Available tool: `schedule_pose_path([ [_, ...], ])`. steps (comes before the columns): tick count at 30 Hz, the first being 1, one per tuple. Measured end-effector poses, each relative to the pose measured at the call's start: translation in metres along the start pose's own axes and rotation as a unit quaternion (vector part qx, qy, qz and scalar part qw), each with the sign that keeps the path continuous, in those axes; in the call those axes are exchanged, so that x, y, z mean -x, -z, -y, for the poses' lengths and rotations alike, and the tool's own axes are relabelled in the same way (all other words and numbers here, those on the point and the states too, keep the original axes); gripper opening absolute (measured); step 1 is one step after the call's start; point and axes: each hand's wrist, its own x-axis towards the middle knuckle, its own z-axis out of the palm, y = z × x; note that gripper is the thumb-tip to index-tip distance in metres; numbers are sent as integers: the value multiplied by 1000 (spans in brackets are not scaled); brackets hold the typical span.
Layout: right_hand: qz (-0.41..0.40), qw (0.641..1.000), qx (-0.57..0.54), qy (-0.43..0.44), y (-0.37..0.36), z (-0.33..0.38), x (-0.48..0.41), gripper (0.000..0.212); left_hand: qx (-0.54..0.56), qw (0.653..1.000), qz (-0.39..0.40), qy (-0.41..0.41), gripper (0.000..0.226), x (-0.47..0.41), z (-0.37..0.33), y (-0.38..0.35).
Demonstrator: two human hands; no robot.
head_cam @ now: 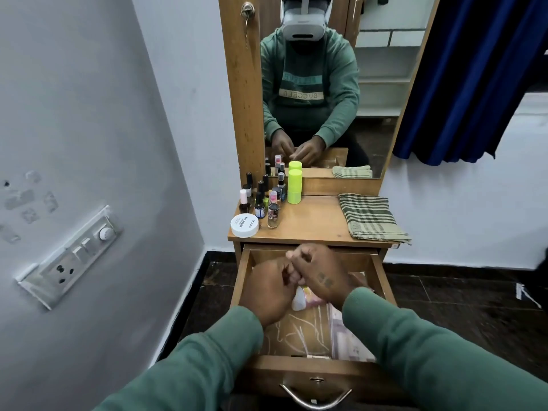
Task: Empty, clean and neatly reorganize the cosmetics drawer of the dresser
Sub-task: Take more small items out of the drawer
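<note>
While reaching over the pulled-out drawer (385,280), bunching left hand (267,289) and right hand (320,272) together, fingers curled, impossible telling whether pinching anything. Seemingly emptying midway, with nail polish bottles (259,203), white jar (244,225) and green canister (295,185) standing on the surface (314,223) beside a folded cloth (370,216), leaving white sticks (299,333) and a clear pouch (347,336) lying in the drawer.

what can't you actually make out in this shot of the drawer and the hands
1. Head view: whether the fingers pinch anything. The left hand and right hand curl together and cover it.
2. Head view: the white and pink item in the drawer, mostly under both hands.
3. Head view: the drawer's near corners, covered by the green sleeves.
4. Head view: labels on the small bottles, too small to read.
</note>
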Motion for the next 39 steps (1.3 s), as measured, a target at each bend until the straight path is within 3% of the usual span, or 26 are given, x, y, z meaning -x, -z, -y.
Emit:
schedule_pose_path([
  [3,103,987,121,-17,9,-18,15,23,-93,981,169,6,8,12,6,-2],
  [5,183,961,209,-14,12,-23,25,15,-144,953,266,1,13,18,9,-6],
  [9,267,908,323,-7,13,-20,42,16,-205,922,327,7,18,21,6,-13],
  [12,279,876,394,7,12,-15,46,32,-253,911,326,16,26,22,0,-20],
  [15,278,853,442,15,6,-15,50,33,-274,906,322,17,28,23,-5,-25],
  [19,256,859,444,21,-1,-22,53,39,-281,905,319,25,29,23,0,-25],
  [33,185,872,449,55,-10,-38,48,32,-314,910,272,7,27,22,9,-26],
  [39,167,892,415,55,-10,-40,48,28,-294,926,233,37,21,23,13,-21],
])
